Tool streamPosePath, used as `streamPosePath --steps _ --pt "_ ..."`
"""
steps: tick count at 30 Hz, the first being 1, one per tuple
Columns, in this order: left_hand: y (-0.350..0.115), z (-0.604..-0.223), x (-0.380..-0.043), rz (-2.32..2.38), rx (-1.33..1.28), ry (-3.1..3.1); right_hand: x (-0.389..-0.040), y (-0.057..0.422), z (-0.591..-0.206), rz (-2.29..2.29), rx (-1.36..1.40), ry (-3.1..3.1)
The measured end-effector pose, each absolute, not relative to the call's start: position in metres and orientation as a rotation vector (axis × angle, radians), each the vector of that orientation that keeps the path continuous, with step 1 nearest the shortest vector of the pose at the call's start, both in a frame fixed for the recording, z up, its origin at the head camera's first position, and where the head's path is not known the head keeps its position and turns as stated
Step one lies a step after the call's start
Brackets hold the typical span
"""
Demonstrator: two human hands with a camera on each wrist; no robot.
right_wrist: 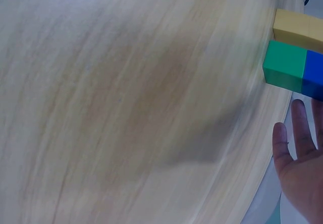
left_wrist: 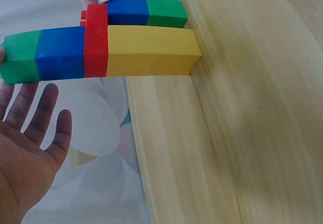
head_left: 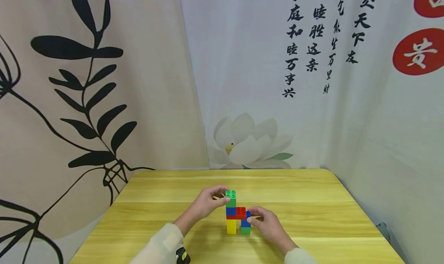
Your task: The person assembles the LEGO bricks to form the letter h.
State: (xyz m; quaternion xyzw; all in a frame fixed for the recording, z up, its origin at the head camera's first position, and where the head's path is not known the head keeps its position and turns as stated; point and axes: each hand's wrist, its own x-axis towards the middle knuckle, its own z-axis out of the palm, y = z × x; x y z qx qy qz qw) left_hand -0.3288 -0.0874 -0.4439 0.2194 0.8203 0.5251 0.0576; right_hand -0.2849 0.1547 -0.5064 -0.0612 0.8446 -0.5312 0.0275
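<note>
A toy building-brick structure stands upright on the wooden table. Its left column has a tall yellow brick (head_left: 231,227) at the bottom, then a red brick (left_wrist: 96,42), a blue brick (left_wrist: 60,53) and a green brick (head_left: 230,202) on top. The red brick reaches sideways to a shorter column of a lower blue brick (left_wrist: 127,10) over a lower green brick (right_wrist: 285,65). My left hand (head_left: 208,202) pinches the top green brick between thumb and fingers. From the right, my right hand (head_left: 266,223) pinches the lower blue brick near its upper end.
The wooden table (head_left: 312,202) extends around the structure on all sides. Behind it hangs a printed curtain (head_left: 249,83) with plant, flower and writing patterns. A black and yellow device (head_left: 182,255) sits at my left sleeve.
</note>
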Motion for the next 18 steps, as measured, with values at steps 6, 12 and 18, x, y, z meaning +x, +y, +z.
streamPosePath --steps 6,12,18 --pt "-0.0871 -0.4446 -0.3279 1.614 0.664 2.483 -0.2858 0.1551 -0.5073 -1.627 -0.176 2.613" --pt "-0.0879 -0.448 -0.3276 1.628 0.679 2.483 -0.2839 0.1535 -0.5052 -1.624 -0.177 2.615" --pt "-0.0879 -0.4487 -0.3273 1.624 0.698 2.495 -0.2824 0.1535 -0.5037 -1.635 -0.195 2.615"
